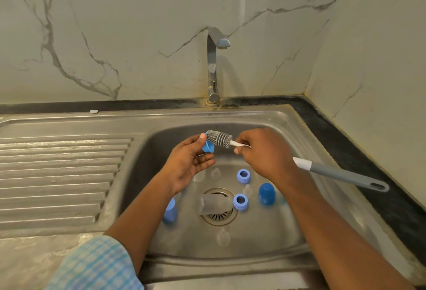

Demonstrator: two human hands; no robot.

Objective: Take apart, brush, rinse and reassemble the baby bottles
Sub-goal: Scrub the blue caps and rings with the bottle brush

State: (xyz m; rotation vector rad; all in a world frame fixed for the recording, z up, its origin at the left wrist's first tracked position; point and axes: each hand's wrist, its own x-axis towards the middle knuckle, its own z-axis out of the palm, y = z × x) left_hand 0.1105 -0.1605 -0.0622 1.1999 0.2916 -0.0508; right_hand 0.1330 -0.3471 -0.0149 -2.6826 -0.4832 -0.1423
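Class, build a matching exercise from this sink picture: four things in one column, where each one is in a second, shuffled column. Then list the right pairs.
1. brush
2. small blue part
3. clear bottle
4. domed blue cap

A. lying over the drain
B. standing right of the drain
C. held by the right hand
D. held by the left hand

Pairs: 1-C, 2-D, 3-A, 4-B

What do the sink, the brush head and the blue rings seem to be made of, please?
Sink: stainless steel by its look, brushed grey with soft, smeared reflections. Brush head: probably silicone or rubber, matte grey with moulded nubs rather than bristles. Blue rings: likely hard plastic, opaque, smooth, evenly coloured.
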